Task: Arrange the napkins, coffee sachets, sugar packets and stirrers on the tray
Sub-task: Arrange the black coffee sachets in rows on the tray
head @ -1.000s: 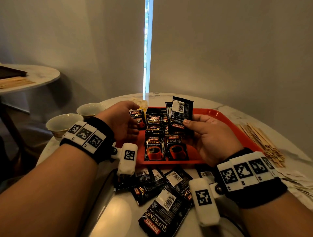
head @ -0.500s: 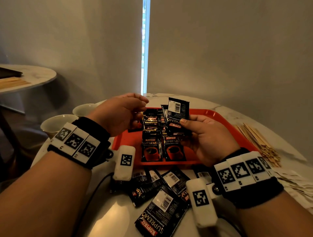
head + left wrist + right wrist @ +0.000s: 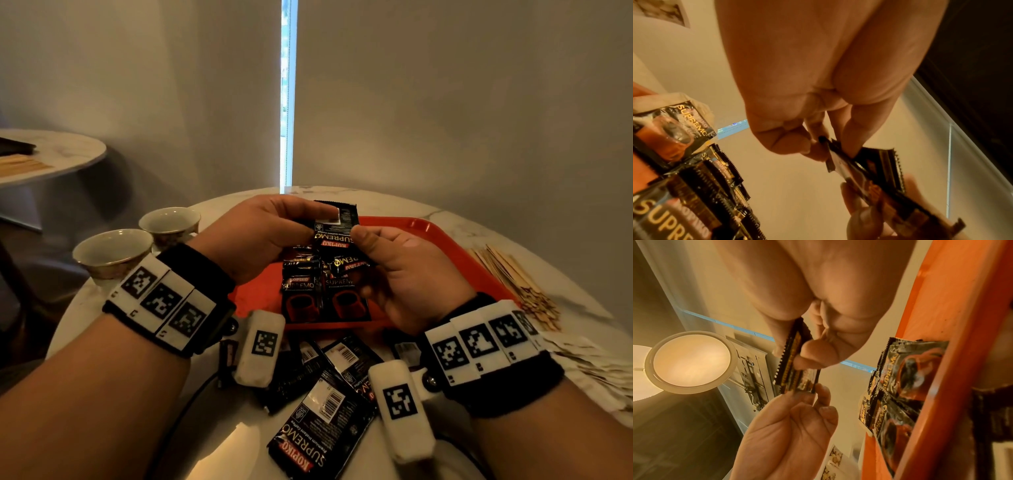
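Note:
A red tray (image 3: pixel 445 246) lies on the marble table with two rows of black coffee sachets (image 3: pixel 301 298) in its middle. Above them my right hand (image 3: pixel 363 246) grips a small stack of sachets (image 3: pixel 346 263), thumb in front. My left hand (image 3: pixel 318 219) pinches the upper edge of the top sachet (image 3: pixel 337 222), barcode side towards me. The left wrist view shows that pinch on the sachet (image 3: pixel 840 160). In the right wrist view the right thumb presses the stack (image 3: pixel 795 363). Wooden stirrers (image 3: pixel 513 277) lie right of the tray, pale paper packets (image 3: pixel 589 363) nearer me.
Several loose coffee sachets (image 3: pixel 325 421) are scattered on the table between my wrists, in front of the tray. Two cups (image 3: pixel 113 250) (image 3: pixel 171 222) stand at the table's left edge. A second round table (image 3: pixel 61 154) with stirrers stands far left.
My left hand rose from the tray's left side and moved right to the stack in my right hand, where it now pinches the top sachet. The right hand lifted slightly.

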Demonstrator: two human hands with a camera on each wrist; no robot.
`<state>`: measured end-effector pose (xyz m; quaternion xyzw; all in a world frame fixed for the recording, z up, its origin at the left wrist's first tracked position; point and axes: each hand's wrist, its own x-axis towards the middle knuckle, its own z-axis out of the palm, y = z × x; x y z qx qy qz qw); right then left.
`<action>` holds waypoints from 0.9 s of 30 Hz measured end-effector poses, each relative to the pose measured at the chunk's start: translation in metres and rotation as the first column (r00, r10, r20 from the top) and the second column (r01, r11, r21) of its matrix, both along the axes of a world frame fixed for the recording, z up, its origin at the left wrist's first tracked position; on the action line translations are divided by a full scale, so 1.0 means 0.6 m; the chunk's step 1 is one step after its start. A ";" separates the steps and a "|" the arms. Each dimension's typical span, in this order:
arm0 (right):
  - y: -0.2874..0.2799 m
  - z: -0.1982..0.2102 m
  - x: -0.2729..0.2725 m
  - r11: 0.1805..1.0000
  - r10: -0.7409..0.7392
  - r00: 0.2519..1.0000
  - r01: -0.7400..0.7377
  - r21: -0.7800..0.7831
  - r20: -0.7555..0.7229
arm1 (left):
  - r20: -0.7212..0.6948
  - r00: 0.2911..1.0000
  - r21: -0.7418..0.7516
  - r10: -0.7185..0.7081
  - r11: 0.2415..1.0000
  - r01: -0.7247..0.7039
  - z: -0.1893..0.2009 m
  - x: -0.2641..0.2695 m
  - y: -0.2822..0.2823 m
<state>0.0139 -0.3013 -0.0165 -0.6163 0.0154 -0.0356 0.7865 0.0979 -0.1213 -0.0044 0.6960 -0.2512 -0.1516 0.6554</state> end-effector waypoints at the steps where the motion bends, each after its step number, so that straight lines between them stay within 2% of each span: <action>1: 0.000 -0.001 0.001 1.000 0.007 1.000 -0.007 0.012 0.008 | -0.002 1.000 -0.013 0.006 1.000 -0.006 0.000 -0.001 -0.001; 7: 0.000 -0.003 0.007 0.998 -0.017 1.000 0.015 0.062 0.024 | 0.005 0.997 -0.074 0.081 0.994 -0.081 0.001 0.007 0.009; 10: -0.003 -0.006 0.010 0.997 -0.052 0.999 0.051 0.059 0.002 | -0.016 0.980 -0.123 0.199 0.972 -0.200 -0.001 0.014 0.015; 15: -0.006 -0.007 0.012 0.996 -0.068 0.998 0.068 0.065 -0.005 | -0.102 0.938 -0.182 0.331 0.921 -0.345 -0.003 0.033 0.026; 21: -0.010 -0.007 0.014 0.993 -0.085 0.996 0.087 0.075 -0.019 | -0.224 0.897 -0.245 0.381 0.869 -0.430 -0.010 0.054 0.038; 27: -0.011 -0.006 0.013 0.994 -0.089 0.996 0.090 0.064 -0.023 | -0.276 0.841 -0.156 0.466 0.841 -0.518 -0.017 0.061 0.041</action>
